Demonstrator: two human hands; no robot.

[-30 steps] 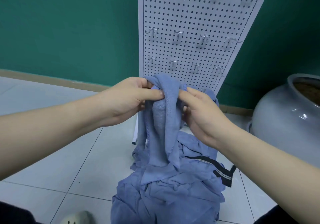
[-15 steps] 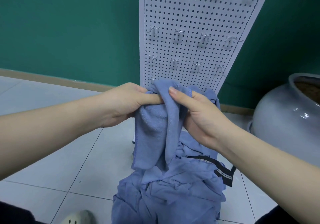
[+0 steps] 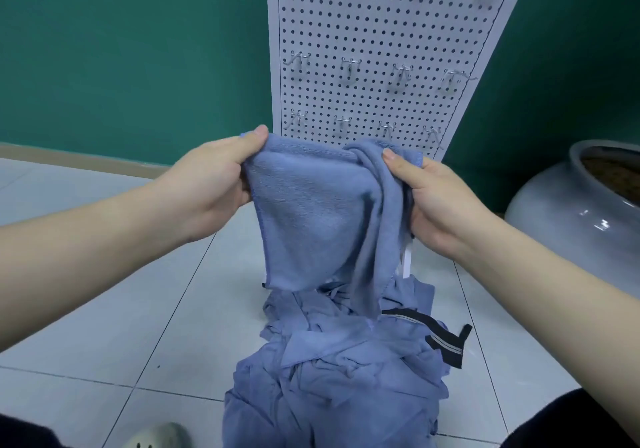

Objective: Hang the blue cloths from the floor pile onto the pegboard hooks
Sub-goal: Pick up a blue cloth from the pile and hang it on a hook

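Head view: left hand (image 3: 211,187) and right hand (image 3: 440,201) pinch top corners of blue terry cloth (image 3: 311,205), spread above blue floor pile (image 3: 332,371). Likely next: lift edge onto wire hook (image 3: 343,125) on white pegboard (image 3: 381,31).

My left hand (image 3: 211,184) and right hand (image 3: 440,201) have drawn apart: a second ago their fingertips nearly met over a bunched fold, and now there is a wide stretch of blue cloth (image 3: 311,212) between them. The cloth has opened from a narrow hanging bundle into a broad, flatter panel, its top edge pulled nearly straight. My left thumb now sits at the cloth's upper left corner. The lower hem has lifted off the floor pile (image 3: 332,371).
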